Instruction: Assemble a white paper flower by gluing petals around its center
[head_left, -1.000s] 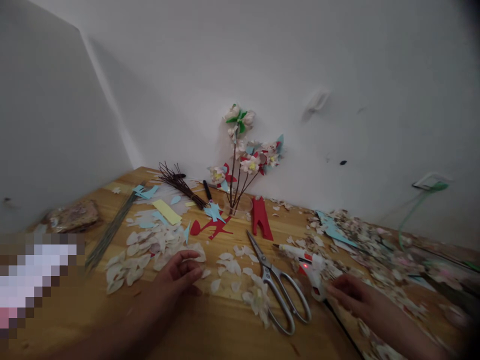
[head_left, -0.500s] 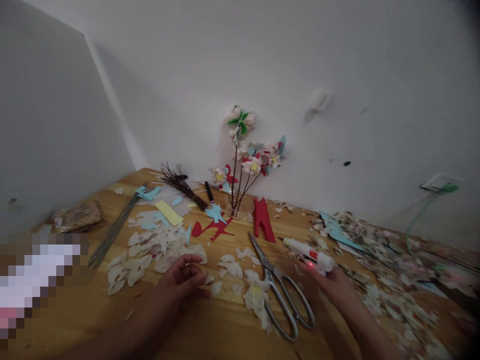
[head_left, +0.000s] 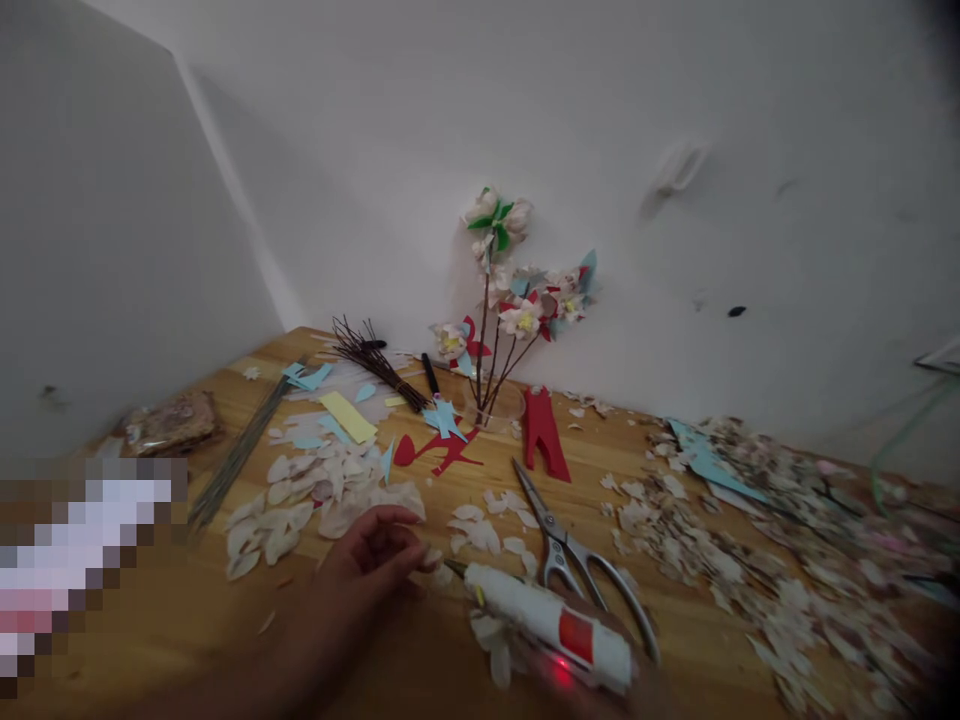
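My left hand (head_left: 375, 565) has its thumb and fingers pinched on a small pale petal (head_left: 430, 560) above the table. In my right hand (head_left: 589, 695), partly hidden and dim at the lower edge, is a white glue gun (head_left: 544, 620) with a red patch and a glowing red light. Its nozzle points left, close to the petal. Metal scissors (head_left: 559, 540) lie behind the glue gun, their handles partly covered by it. Under the gun lie more pale petals (head_left: 491, 640). A heap of white petals (head_left: 330, 490) is beside my left hand.
Branches with handmade flowers (head_left: 521, 318) stand in a clear container (head_left: 506, 405) by the wall. Around it lie red cut material (head_left: 546, 440), a twig bundle (head_left: 382, 370), blue scraps (head_left: 448, 420) and thin wires (head_left: 240, 450). Scattered dry petals (head_left: 720, 560) cover the right side.
My right hand has brought the glue gun left and nearer, from beyond the scissors to beside my left hand. The left hand keeps its pinch. The view has shifted slightly.
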